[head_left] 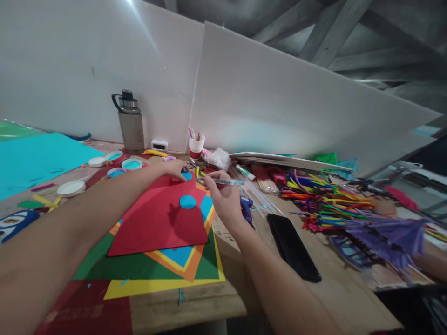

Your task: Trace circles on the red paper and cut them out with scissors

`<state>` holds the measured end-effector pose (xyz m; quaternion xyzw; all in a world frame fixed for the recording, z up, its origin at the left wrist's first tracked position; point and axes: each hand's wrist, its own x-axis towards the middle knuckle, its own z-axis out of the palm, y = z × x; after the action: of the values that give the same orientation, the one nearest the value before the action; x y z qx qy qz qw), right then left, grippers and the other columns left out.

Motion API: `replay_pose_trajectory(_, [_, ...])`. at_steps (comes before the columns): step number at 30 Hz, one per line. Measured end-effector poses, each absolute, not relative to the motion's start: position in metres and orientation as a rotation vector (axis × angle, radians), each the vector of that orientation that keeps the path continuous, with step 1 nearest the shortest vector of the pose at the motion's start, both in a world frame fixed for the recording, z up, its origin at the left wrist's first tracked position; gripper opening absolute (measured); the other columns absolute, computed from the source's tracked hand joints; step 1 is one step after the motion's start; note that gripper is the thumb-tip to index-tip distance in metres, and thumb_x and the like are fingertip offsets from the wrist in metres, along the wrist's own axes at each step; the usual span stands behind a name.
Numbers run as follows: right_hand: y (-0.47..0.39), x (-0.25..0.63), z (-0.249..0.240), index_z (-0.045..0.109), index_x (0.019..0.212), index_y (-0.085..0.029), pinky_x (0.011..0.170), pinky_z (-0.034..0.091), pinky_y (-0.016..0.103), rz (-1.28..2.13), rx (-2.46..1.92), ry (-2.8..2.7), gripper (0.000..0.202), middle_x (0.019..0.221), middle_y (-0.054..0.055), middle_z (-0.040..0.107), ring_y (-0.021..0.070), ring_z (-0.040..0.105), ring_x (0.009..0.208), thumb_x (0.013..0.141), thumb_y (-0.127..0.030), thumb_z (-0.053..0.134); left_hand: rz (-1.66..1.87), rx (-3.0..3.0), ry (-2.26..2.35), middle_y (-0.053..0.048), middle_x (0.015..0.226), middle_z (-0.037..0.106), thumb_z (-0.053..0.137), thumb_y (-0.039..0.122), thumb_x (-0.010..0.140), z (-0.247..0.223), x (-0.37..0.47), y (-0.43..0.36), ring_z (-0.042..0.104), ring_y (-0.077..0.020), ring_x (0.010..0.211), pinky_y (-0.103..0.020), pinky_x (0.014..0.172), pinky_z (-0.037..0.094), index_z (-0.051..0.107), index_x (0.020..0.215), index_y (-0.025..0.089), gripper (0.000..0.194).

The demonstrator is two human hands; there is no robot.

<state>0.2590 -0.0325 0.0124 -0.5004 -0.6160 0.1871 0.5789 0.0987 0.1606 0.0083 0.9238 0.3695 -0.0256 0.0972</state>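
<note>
My left hand reaches over the far edge of a red sheet, its fingers bent down and closed on a small blue paper circle. A second blue paper circle lies nearer on the red sheet. My right hand is closed around a pen with a clear, teal-tinted barrel, held nearly level just right of the sheet. Its tip end is hard to make out by the fingers. Under the red sheet are layered blue, orange, green and yellow sheets.
A black phone and blue glue gun lie right of my right hand. Beyond are colourful pipe cleaners and a purple fringed piece. Tape rolls, a bottle and a paper cup stand behind, before a white board.
</note>
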Motion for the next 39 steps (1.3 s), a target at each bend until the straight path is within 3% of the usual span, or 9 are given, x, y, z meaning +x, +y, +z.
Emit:
replay_pose_trajectory(7, [-0.014, 0.29, 0.002, 0.059, 0.087, -0.019, 0.063, 0.048, 0.025, 0.415, -1.225, -1.29, 0.026, 0.073, 0.002, 0.064, 0.0154, 0.062, 0.068, 0.087, -0.044, 0.053, 0.354, 2.489, 1.291, -0.012, 0.12, 0.066, 0.064, 0.04, 0.067, 0.02, 0.08, 0.167, 0.062, -0.0242, 0.104, -0.028, 0.085, 0.048, 0.055, 0.126, 0.012, 0.066])
replay_pose_trajectory(14, [-0.01, 0.297, 0.002, 0.062, 0.087, -0.02, 0.064, 0.047, 0.027, 0.341, -1.171, -1.351, 0.024, 0.077, 0.003, 0.066, 0.0164, 0.061, 0.068, 0.087, -0.042, 0.054, 0.71, 2.174, 1.175, -0.01, 0.102, 0.069, 0.071, 0.045, 0.063, 0.043, 0.045, 0.144, 0.064, -0.0249, 0.096, -0.035, 0.084, 0.049, 0.06, 0.116, 0.014, 0.063])
replay_pose_trajectory(19, [-0.009, 0.296, -0.002, 0.064, 0.094, -0.019, 0.074, 0.049, 0.029, 0.355, -1.119, -1.455, 0.025, 0.094, 0.006, 0.069, 0.0173, 0.063, 0.078, 0.087, -0.039, 0.052, 0.648, 2.137, 1.121, -0.011, 0.11, 0.067, 0.069, 0.044, 0.068, 0.049, 0.027, 0.101, 0.063, -0.0256, 0.1, -0.036, 0.085, 0.049, 0.06, 0.121, 0.017, 0.06])
replay_pose_trajectory(27, [-0.015, 0.29, -0.005, 0.064, 0.098, -0.018, 0.069, 0.048, 0.029, 0.444, -1.175, -1.503, 0.029, 0.085, 0.005, 0.068, 0.0185, 0.063, 0.076, 0.089, -0.041, 0.049, 0.3, 2.356, 1.117, -0.009, 0.119, 0.065, 0.066, 0.044, 0.072, 0.058, 0.007, 0.045, 0.061, -0.0245, 0.107, -0.033, 0.089, 0.048, 0.062, 0.122, 0.02, 0.056])
replay_pose_trajectory(32, [-0.019, 0.284, -0.005, 0.066, 0.085, -0.018, 0.089, 0.043, 0.037, 0.065, -1.303, -1.671, 0.026, 0.095, 0.009, 0.064, 0.0236, 0.055, 0.096, 0.089, -0.037, 0.048, 0.375, 2.294, 1.088, -0.01, 0.125, 0.063, 0.066, 0.044, 0.074, 0.052, -0.014, 0.034, 0.059, -0.0237, 0.111, -0.032, 0.091, 0.047, 0.062, 0.123, 0.021, 0.054])
replay_pose_trajectory(39, [-0.023, 0.267, -0.015, 0.062, 0.094, -0.018, 0.081, 0.045, 0.033, 0.171, -1.243, -1.937, 0.025, 0.094, 0.01, 0.065, 0.0216, 0.058, 0.09, 0.092, -0.022, 0.037, 0.555, 2.23, 1.028, -0.01, 0.122, 0.063, 0.065, 0.043, 0.076, 0.052, -0.023, 0.023, 0.059, -0.024, 0.111, -0.032, 0.088, 0.048, 0.062, 0.121, 0.021, 0.051])
